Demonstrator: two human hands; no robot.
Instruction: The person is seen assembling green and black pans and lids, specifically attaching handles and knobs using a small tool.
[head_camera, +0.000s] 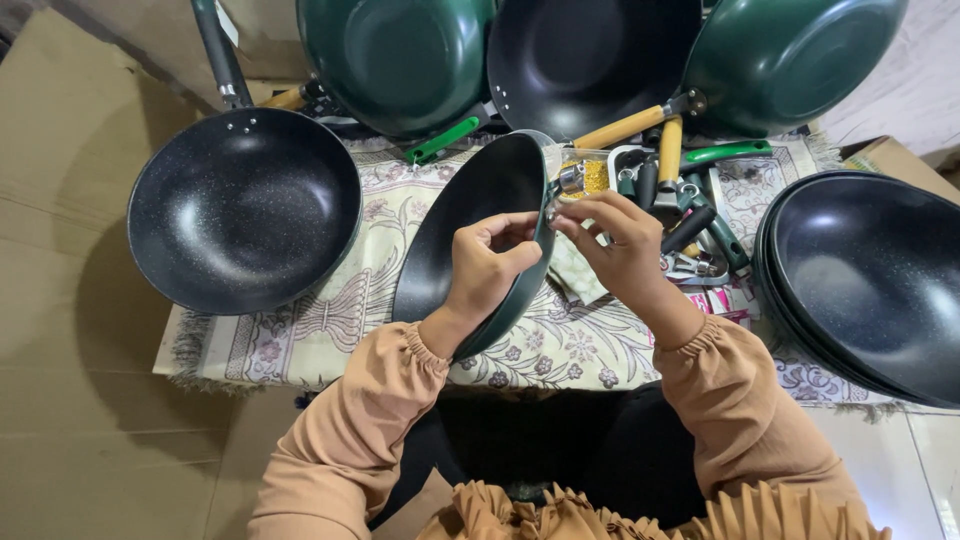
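Note:
My left hand (487, 265) grips the rim of a dark green pan body (470, 225) with a black speckled inside, held tilted on edge over the patterned cloth (330, 320). My right hand (620, 245) is at the pan's outer side, fingers pinched on a small metal part at the rim; the part is mostly hidden by the fingers. Both sleeves are light brown.
A black pan with a handle (245, 205) lies left. Several green and black pans (400, 55) lean at the back. A stack of dark pan bodies (865, 280) sits right. Loose wooden, green and black handles (670, 160) and a bag of small fittings (590, 175) lie behind my hands. Cardboard (60, 300) covers the floor.

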